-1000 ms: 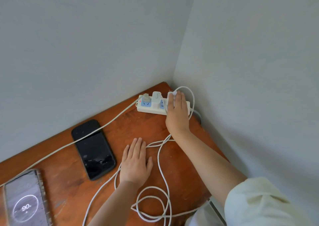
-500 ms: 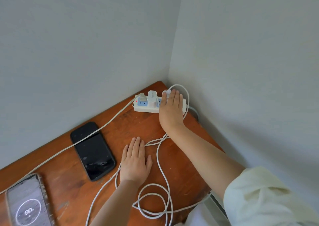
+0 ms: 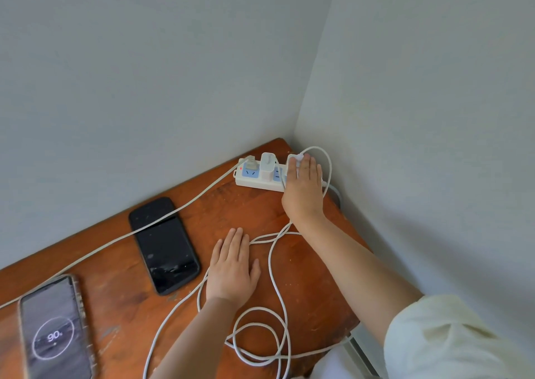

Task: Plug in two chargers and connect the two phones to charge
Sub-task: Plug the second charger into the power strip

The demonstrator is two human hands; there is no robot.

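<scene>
A white power strip (image 3: 251,181) lies in the far corner of the wooden table (image 3: 121,297). One white charger (image 3: 267,165) stands plugged in at its middle. My right hand (image 3: 304,189) lies with straight fingers on a second white charger (image 3: 293,158) at the strip's right end. My left hand (image 3: 231,267) rests flat on the table, over a loose white cable (image 3: 273,274) that coils toward the front edge. A black phone (image 3: 163,245) with a dark screen lies left of that hand. A second phone (image 3: 55,331) at the front left shows 90 on its lit screen.
A second white cable (image 3: 176,209) runs from the strip across the black phone's top toward the left edge. Grey walls close the table in at the back and on the right. A thicker lead (image 3: 335,193) drops behind the table's right edge.
My right hand has stayed on the right-hand charger, its fingers flatter over it. The left hand has not moved. The camera has shifted slightly.
</scene>
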